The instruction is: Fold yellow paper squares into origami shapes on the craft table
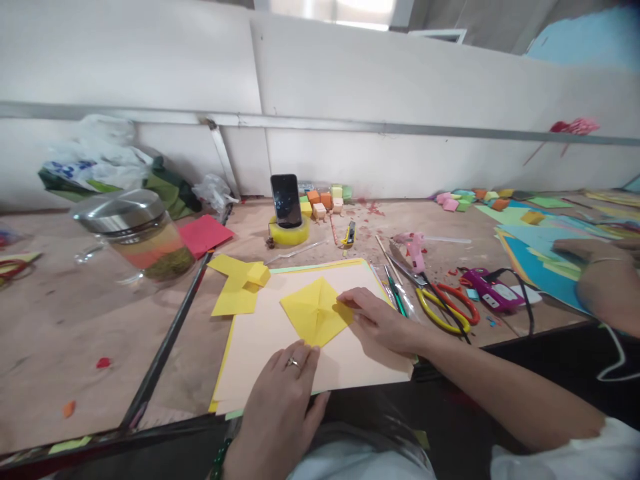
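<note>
A square of yellow folded paper (317,311), its corners turned in to the middle, lies on a stack of pale peach sheets (270,373). My right hand (380,320) has its fingers and thumb closed on the right corner of the folded paper. At the near corner, the fingertips of my left hand (287,393) touch the paper. Its fingers are stretched out over the stack, with the thumb apart near the front edge. Left of the square, a yellow paper cutout (233,290) with a small yellow paper cube (258,275) overlaps the stack.
To the right lie scissors (443,307), a green pen (397,293), a pink glue gun (414,250) and a purple device (493,290). Behind stand a phone (287,200) on a tape roll (290,232) and paper cubes. A glass jar (135,233) stands left; another person's hand (600,260) is at right.
</note>
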The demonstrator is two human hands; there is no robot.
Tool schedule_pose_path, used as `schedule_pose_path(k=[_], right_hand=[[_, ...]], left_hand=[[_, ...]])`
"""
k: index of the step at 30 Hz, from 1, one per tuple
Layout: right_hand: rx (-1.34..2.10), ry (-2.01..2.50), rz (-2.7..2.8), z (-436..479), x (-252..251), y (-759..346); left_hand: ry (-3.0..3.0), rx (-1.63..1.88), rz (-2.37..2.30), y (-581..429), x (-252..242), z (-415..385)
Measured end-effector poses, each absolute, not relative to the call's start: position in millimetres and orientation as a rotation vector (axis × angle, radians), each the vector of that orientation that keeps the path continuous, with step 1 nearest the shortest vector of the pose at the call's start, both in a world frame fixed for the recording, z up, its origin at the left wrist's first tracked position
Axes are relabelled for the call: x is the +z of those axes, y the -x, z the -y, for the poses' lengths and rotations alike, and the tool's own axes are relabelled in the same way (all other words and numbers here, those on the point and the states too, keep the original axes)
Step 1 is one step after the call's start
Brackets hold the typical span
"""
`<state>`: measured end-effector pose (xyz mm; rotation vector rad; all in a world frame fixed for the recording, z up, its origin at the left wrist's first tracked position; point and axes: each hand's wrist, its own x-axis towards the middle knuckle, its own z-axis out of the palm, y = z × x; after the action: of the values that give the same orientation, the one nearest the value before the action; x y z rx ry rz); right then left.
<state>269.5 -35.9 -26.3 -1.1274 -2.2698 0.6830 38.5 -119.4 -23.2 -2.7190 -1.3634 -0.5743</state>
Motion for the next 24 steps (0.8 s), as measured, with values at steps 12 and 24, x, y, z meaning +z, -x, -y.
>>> schedule_pose_path(k=[12, 24], right_hand=[[-0.264, 0.465, 2.813, 48, -16, -257], [-0.212, 0.8, 2.828, 49, -26, -284]], left_hand=[[2.829, -0.219, 1.623, -58, -2, 115], [2.825, -0.297, 1.581, -51, -11, 122]])
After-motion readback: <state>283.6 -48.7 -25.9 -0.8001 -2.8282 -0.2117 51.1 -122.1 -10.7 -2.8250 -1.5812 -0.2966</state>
